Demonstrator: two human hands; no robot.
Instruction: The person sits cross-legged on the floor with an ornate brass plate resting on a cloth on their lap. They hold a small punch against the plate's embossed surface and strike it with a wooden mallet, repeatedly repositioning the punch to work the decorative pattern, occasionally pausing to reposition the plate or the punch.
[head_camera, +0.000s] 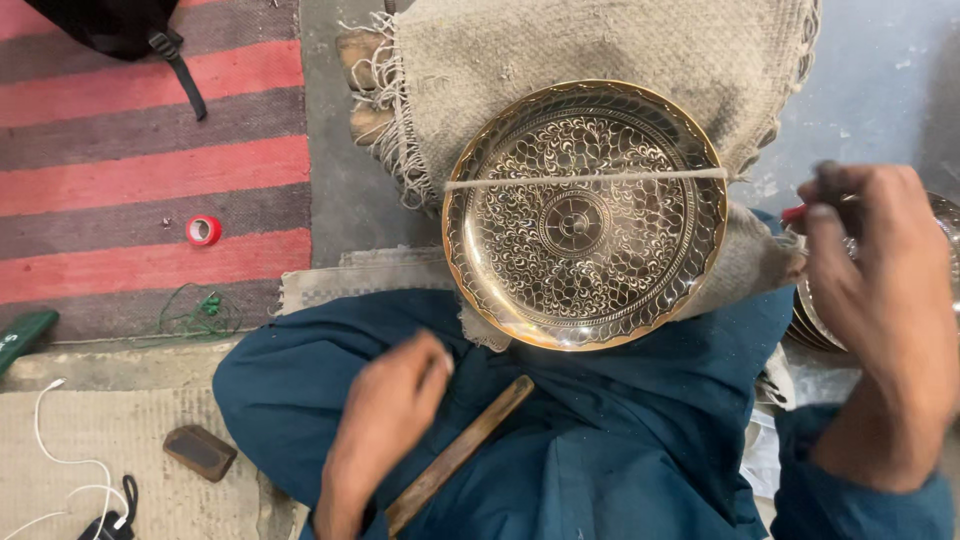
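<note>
Hidden: the right hand (880, 310) is blurred, and its fingers cover most of what it grips; only a red tip and a dark end of a thin tool (800, 211) show, so its kind is hard to tell.
Cut off: a stack of plates (815, 325) at the right edge is mostly behind the right hand; only rims show. A black bag (125, 25) runs off the top left, and a green thing (22, 335) off the left edge.
Left hand: the left hand (385, 420) is loosely curled over the lap, fingers bent in; whether it grips anything I cannot tell. It lies just beside the upper end of a wooden stick (460, 452) that rests slanted on the blue cloth (600, 430) of the lap.
Right hand: closed around the thin tool, raised to the right of the brass plate (585, 215).
Brass plate: round, engraved with fine scrollwork, propped on a sack (600, 50) above the knees; a pale cord (585, 180) crosses its upper half.
Inside the plate: nothing but the cord across it.
Floor: a red tape roll (203, 230) on a striped rug (150, 150); a dark block (200, 452) and white cable (60, 470) on a mat at lower left.
</note>
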